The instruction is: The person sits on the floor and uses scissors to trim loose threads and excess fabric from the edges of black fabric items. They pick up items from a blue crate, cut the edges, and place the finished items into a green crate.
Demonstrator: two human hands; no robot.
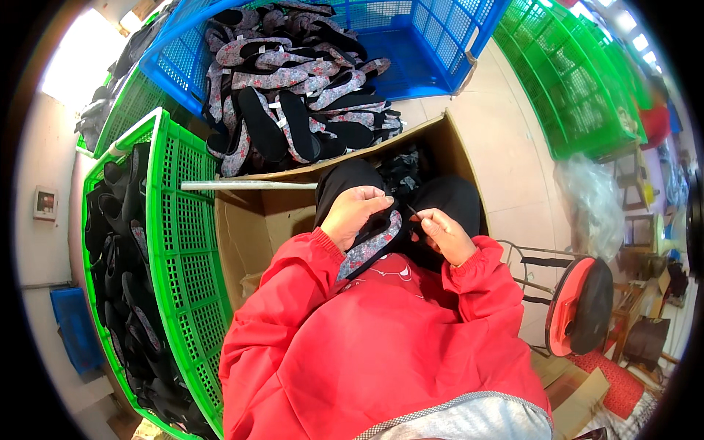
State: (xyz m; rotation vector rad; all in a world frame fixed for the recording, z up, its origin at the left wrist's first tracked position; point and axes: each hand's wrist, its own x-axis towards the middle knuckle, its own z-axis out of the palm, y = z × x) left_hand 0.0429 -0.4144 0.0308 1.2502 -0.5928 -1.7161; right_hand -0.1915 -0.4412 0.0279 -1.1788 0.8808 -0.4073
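In my lap is a grey floral cloth shoe (pixel 375 245) with red flowers and a black lining. My left hand (pixel 355 214) pinches its upper edge between thumb and fingers. To the right of the shoe, my right hand (pixel 446 235) is closed in a pinch on a thin dark piece (pixel 413 213) whose tip sticks out toward the shoe. What kind of thing that piece is, I cannot make out. Both hands are above my dark-trousered knees, with an open cardboard box (pixel 462 150) around and beyond them. Something dark and patterned (pixel 400 169) shows inside the box between my knees.
A blue crate (pixel 172 77) ahead holds a heap of matching floral shoes (pixel 282 81). At my left, a green crate (pixel 192 249) holds dark shoes (pixel 128 271). A pale bar (pixel 246 185) crosses the box. Green crates (pixel 568 77), a plastic bag (pixel 592 202) and a round-seated stool (pixel 579 306) stand at right.
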